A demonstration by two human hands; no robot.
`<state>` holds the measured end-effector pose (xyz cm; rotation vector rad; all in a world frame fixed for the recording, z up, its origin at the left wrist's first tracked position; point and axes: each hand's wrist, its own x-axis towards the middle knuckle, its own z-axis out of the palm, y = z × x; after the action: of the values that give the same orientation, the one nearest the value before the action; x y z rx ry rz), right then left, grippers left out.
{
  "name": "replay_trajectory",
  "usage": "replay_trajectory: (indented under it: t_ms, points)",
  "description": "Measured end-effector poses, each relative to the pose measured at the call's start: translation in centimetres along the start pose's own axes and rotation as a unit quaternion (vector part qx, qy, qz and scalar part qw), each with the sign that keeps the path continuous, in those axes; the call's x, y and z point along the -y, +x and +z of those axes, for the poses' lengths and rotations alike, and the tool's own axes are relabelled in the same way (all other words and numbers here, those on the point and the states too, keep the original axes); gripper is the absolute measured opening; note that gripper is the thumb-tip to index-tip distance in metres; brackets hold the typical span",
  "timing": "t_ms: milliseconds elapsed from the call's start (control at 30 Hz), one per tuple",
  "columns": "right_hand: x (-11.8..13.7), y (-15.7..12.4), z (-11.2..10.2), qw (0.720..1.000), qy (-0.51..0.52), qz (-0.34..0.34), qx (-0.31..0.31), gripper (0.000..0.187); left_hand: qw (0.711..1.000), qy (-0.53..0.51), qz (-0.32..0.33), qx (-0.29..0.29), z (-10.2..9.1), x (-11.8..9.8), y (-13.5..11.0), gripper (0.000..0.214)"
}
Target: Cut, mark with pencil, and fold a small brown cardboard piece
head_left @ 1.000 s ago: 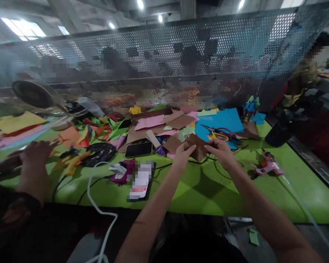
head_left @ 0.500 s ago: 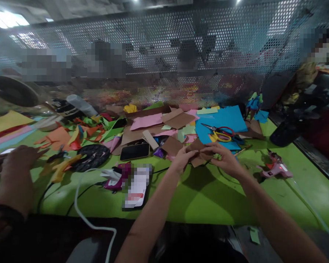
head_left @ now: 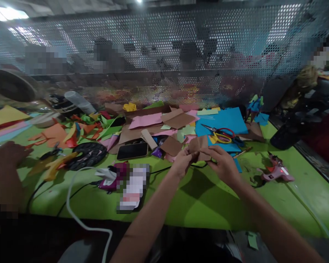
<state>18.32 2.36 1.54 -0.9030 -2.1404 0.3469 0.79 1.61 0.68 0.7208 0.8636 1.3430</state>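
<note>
A folded piece of brown paper (head_left: 199, 145) is held upright just above the green table (head_left: 208, 197), near its middle. My left hand (head_left: 182, 163) pinches its lower left edge. My right hand (head_left: 222, 163) grips its lower right side, fingers curled round the fold. Both hands are closed on the paper and nearly touch each other. Scissors with red and yellow handles (head_left: 220, 133) lie just beyond the hands on a blue sheet (head_left: 227, 119).
A pink glue gun (head_left: 276, 172) lies to the right. A black phone (head_left: 132, 150), a pixelated item (head_left: 131, 188), cables and coloured paper scraps (head_left: 79, 131) cover the left half. Another person's hand (head_left: 5, 157) rests at far left. A perforated metal screen (head_left: 164, 54) closes the back.
The brown paper has been folded smaller and now stands more upright between my hands. My hands have drawn closer together. The view has shifted slightly.
</note>
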Motion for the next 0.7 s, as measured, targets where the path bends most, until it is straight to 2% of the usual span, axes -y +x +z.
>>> replay_trajectory:
  t_ms: [167, 333, 533, 700]
  points:
    - [-0.9, 0.6, -0.8, 0.998, 0.064, 0.008, -0.006, 0.036, 0.998, 0.049, 0.021, 0.026, -0.2, -0.3, 0.3, 0.048]
    - [-1.2, 0.9, -0.8, 0.992, 0.122, 0.04, -0.005, 0.007, 0.992, 0.116, 0.028, 0.044, -0.2, -0.4, 0.2, 0.045]
    - [-1.3, 0.9, -0.4, 0.99, 0.109, 0.059, -0.067, 0.01, 0.984, 0.164, 0.055, 0.041, -0.2, -0.1, 0.2, 0.032]
    - [-1.2, 0.8, -0.5, 0.988, 0.093, 0.075, -0.101, 0.013, 0.982, 0.176, 0.035, 0.063, -0.1, -0.1, -0.1, 0.031]
